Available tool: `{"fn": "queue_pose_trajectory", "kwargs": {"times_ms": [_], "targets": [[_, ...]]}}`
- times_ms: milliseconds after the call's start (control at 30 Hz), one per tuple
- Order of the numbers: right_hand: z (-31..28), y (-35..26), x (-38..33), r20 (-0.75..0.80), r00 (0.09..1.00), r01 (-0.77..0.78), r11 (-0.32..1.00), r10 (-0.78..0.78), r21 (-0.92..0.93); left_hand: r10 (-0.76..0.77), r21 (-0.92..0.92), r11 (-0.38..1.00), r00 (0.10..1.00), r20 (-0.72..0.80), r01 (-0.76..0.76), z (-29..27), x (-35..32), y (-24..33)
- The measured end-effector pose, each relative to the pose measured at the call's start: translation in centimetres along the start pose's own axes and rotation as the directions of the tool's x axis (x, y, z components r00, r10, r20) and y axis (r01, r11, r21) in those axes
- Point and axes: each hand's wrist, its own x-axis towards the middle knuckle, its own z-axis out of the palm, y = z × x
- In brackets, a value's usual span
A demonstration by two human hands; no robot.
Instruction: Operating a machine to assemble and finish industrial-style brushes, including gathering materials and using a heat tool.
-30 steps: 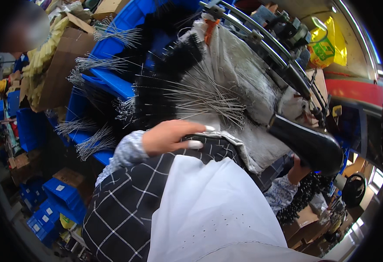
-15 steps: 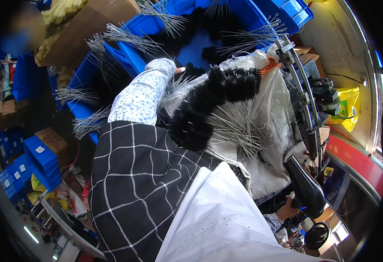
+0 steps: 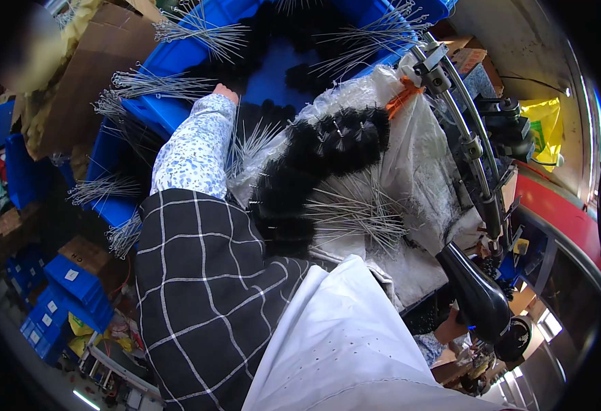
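Observation:
Over the blue crate (image 3: 160, 113), my left hand (image 3: 226, 93) is beside a bundle of wire brush handles (image 3: 170, 85). Only a small part of the hand shows past its floral sleeve (image 3: 194, 147), and its fingers are hidden. Black bristle brushes (image 3: 341, 140) lie in a curved row on a whitish sack in front of me, their bare wire handles (image 3: 355, 212) pointing inward. My right hand (image 3: 451, 329) is at the lower right, behind a black hair dryer (image 3: 475, 294). Its fingers are mostly covered, so I cannot make out a grip.
Several more bundles of wire handles (image 3: 365, 41) stick out over the crate edges. To the right, a metal stand (image 3: 475, 157) rises beside the whitish sack (image 3: 417, 178). A cardboard box (image 3: 88, 75) stands at the upper left, with stacked blue bins (image 3: 78, 288) lower down.
My left hand has moved left, away from the crate's middle and over to the handle bundle at its left edge. The whole view has shifted a little. My right hand remains behind the hair dryer.

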Motion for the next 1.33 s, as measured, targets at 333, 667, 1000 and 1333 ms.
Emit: {"fn": "queue_pose_trajectory", "kwargs": {"times_ms": [333,667,1000,1333], "targets": [[0.9,-1.1,0.3,-0.031,0.998,-0.055,0.989,0.060,0.135,-0.083,-0.478,0.868,0.988,0.130,0.136,2.3,-2.4,6.4],[0.5,-0.2,0.0,-0.038,0.998,-0.038,0.972,0.048,0.230,-0.040,-0.836,0.510,0.976,0.212,0.202,4.8,-6.4,6.7],[-1.2,1.3,0.6,-0.056,0.998,-0.015,0.922,0.040,0.387,0.085,-0.957,-0.270,0.987,-0.135,-0.108,-0.5,-20.5,-0.3],[-4.0,2.2,2.2,-0.107,0.992,0.119,0.743,-0.064,0.659,-0.309,-0.550,-0.474,0.715,-0.627,-0.687,-6.3,-41.7,0.7]]}}
